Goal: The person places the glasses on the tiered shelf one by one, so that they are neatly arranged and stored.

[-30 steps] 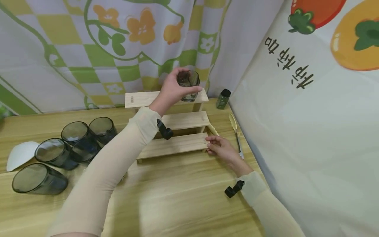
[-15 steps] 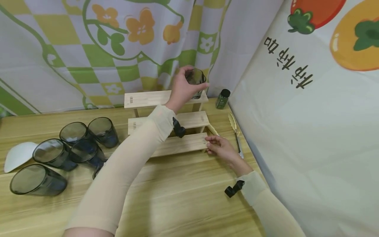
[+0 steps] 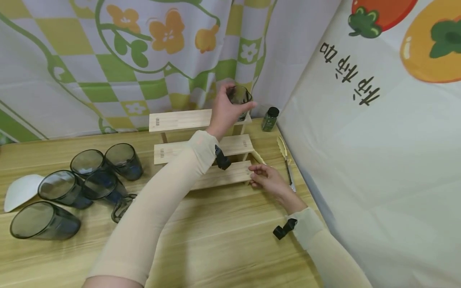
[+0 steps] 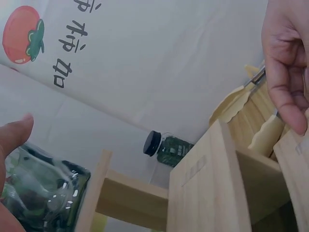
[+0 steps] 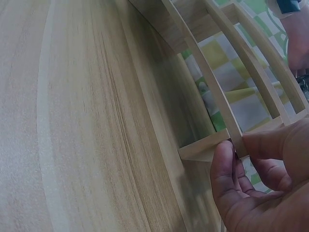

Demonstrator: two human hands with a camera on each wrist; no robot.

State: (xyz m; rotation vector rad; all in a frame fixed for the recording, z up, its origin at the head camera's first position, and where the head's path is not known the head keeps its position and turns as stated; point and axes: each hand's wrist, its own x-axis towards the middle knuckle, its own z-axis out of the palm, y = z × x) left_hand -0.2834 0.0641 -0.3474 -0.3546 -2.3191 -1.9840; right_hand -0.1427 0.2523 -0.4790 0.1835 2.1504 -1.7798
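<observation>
My left hand [image 3: 224, 112] grips a dark tinted drinking glass [image 3: 242, 95] at the right end of the top board of a three-step wooden shelf [image 3: 180, 120]. In the left wrist view the glass [image 4: 46, 193] stands upright by that board, though I cannot tell if its base rests on it. My right hand [image 3: 269, 182] pinches the right end of the lowest board [image 3: 230, 173] between thumb and fingers, as the right wrist view also shows at the wooden edge [image 5: 235, 137].
Several dark glasses [image 3: 124, 160] stand at the left, beside a white curved object [image 3: 23, 192]. One more glass [image 3: 120, 210] is partly behind my left forearm. A green jar with black lid [image 3: 270, 120] and tongs [image 3: 287, 164] lie right of the shelf, near the wall.
My left hand has carried the glass rightward along the top board to its end, slowing in the last half second. The right hand stays on the lowest board.
</observation>
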